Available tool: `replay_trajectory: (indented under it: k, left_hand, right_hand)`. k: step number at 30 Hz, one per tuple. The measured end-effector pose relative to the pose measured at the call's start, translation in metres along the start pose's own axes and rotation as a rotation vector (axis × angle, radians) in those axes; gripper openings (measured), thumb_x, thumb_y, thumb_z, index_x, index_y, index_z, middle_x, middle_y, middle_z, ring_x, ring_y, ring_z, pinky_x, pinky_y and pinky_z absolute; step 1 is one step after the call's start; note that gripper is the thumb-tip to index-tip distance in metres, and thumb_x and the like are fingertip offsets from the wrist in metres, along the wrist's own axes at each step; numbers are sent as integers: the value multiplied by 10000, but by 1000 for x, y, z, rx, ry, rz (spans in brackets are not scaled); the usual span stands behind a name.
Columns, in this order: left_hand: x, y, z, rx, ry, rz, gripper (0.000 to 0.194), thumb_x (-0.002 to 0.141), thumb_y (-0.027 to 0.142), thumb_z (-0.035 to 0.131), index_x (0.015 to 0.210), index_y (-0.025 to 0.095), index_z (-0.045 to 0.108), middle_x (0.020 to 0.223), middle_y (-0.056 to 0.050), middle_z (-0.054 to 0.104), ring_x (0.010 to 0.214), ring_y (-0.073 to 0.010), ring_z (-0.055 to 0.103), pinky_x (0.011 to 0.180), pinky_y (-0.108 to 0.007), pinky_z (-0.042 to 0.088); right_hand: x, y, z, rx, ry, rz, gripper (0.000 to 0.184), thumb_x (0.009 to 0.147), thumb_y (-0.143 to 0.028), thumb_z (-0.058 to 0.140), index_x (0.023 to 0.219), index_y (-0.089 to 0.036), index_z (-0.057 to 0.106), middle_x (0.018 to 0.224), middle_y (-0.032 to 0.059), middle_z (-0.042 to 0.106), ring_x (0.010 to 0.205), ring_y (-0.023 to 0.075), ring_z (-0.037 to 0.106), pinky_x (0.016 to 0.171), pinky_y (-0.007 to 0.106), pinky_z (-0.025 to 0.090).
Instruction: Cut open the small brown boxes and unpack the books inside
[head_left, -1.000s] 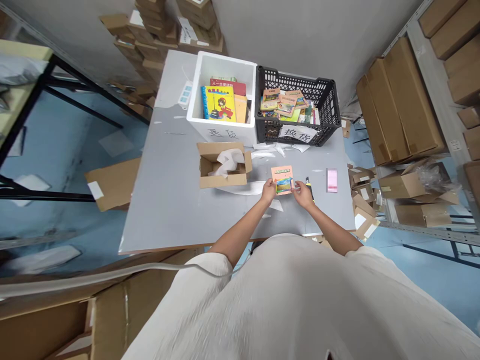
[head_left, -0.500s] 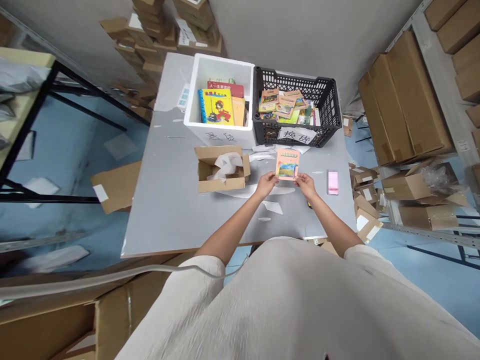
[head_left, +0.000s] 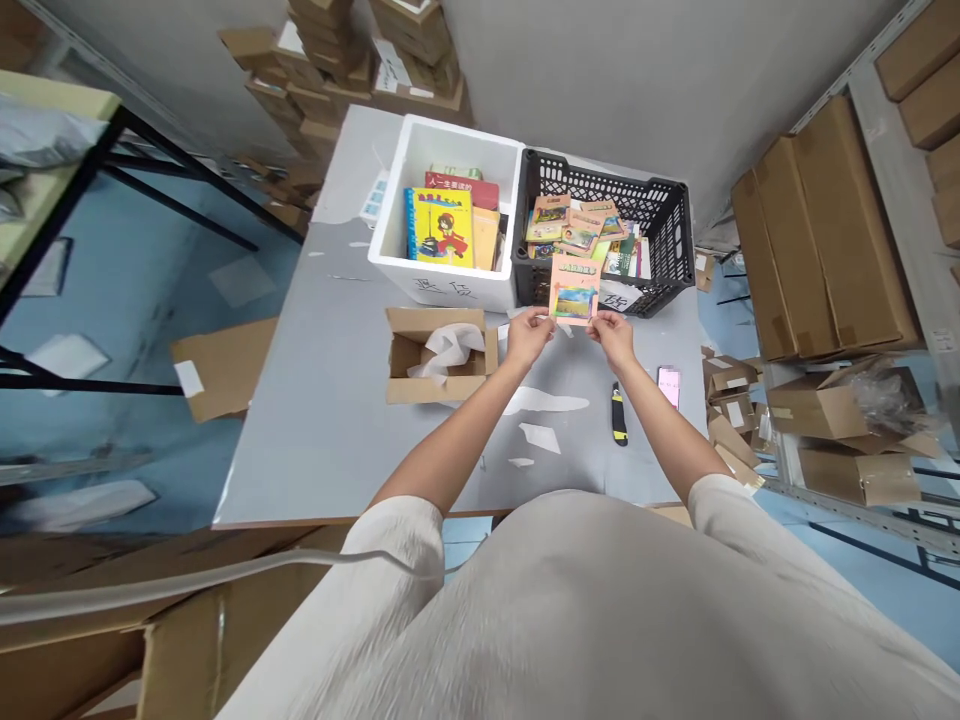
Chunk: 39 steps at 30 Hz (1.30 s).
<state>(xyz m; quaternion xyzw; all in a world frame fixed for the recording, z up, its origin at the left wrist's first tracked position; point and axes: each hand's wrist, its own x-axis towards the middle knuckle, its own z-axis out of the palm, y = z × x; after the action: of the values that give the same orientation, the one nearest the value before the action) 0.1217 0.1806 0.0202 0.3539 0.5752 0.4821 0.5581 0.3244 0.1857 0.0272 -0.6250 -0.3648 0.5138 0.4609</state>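
Observation:
A small pink-orange book (head_left: pixel 574 290) with a landscape picture on its cover is held up between my two hands. My left hand (head_left: pixel 531 336) pinches its lower left corner, and my right hand (head_left: pixel 613 338) grips the lower right one. Behind the book stands a black plastic crate (head_left: pixel 652 280) with several similar small books (head_left: pixel 581 230) inside; the held book hides part of the crate's front and its paper label. Left of the crate is a white foam box (head_left: pixel 465 287) containing a yellow book (head_left: pixel 441 228) and other books.
An open cardboard box (head_left: pixel 435 390) with white wrapping paper (head_left: pixel 450 350) stands left of my hands. A black and yellow utility knife (head_left: pixel 619 415) and a phone (head_left: pixel 669 386) lie on the grey table (head_left: pixel 330 430). Shelves with cartons (head_left: pixel 825 230) flank the right side.
Both hands have moved the book away from my body, up from the table's middle to the front of the black crate. The utility knife, partly covered before, now shows fully.

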Motion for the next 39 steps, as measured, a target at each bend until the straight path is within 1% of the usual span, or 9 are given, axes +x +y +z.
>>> replay_trajectory:
  k: [5, 9, 11, 15, 20, 24, 29, 34, 39]
  left_hand:
    - [31, 9, 18, -46, 76, 8, 312, 872, 361, 880, 1086, 152, 788, 788, -39, 779, 739, -192, 776, 794, -336, 654]
    - [41, 6, 23, -109, 68, 88, 454, 871, 284, 864, 1300, 179, 761, 1089, -90, 849, 1064, -232, 836, 1012, -384, 662]
    - [39, 1, 21, -96, 45, 98, 471, 865, 233, 845, 1325, 187, 752, 1209, -119, 843, 1196, -255, 819, 1091, -413, 641]
    - [30, -8, 15, -40, 33, 61, 396, 864, 183, 803, 1258, 173, 768, 1268, -157, 838, 1245, -290, 807, 1122, -451, 631]
    - [20, -10, 1, -19, 60, 43, 358, 867, 161, 784, 1224, 187, 776, 1269, -145, 851, 1230, -284, 805, 1110, -444, 632]
    - [11, -8, -16, 10, 62, 65, 342, 867, 161, 790, 1207, 188, 789, 1275, -146, 844, 1267, -294, 787, 1138, -440, 608]
    - [-9, -10, -47, 82, 95, 123, 353, 878, 173, 756, 1228, 208, 789, 1263, -117, 835, 1143, -273, 804, 1121, -440, 611]
    - [-31, -12, -89, 123, 136, 156, 294, 870, 180, 745, 1158, 216, 789, 1237, -103, 829, 1139, -270, 782, 1134, -426, 600]
    - [-51, -9, -140, 209, 168, 178, 251, 886, 210, 696, 1120, 221, 788, 1191, -97, 824, 1046, -265, 766, 1060, -410, 615]
  right_hand:
    - [31, -10, 8, 54, 55, 3, 245, 878, -351, 869, 1026, -217, 727, 882, 9, 793, 856, 181, 805, 795, 299, 694]
    - [40, -13, 12, 166, -7, -61, 381, 873, -317, 897, 1212, -216, 757, 1179, 78, 839, 1175, 235, 820, 980, 380, 708]
    - [37, -11, 13, 190, -47, -64, 427, 871, -318, 908, 1256, -217, 754, 1292, 98, 823, 1277, 254, 796, 1049, 426, 695]
    - [23, -2, 15, 166, -69, 11, 329, 871, -286, 906, 1162, -207, 776, 1282, 97, 827, 1253, 259, 808, 1109, 469, 677]
    - [6, 6, 23, 128, -66, 86, 165, 894, -232, 865, 1036, -204, 786, 1111, 65, 842, 1122, 231, 840, 1090, 444, 694]
    - [-6, 10, 35, 95, -80, 103, 146, 878, -250, 879, 986, -209, 789, 1035, 49, 844, 1056, 218, 845, 1039, 418, 714]
    - [-22, 18, 56, 43, -125, 111, 132, 871, -270, 876, 952, -219, 785, 975, 33, 832, 985, 207, 845, 930, 373, 727]
    - [-43, 25, 77, -60, -180, 150, 87, 903, -230, 817, 983, -220, 781, 1023, 41, 836, 935, 183, 835, 869, 336, 696]
    - [-63, 35, 101, -135, -208, 204, 93, 897, -229, 796, 988, -224, 785, 1056, 58, 849, 919, 184, 826, 849, 339, 684]
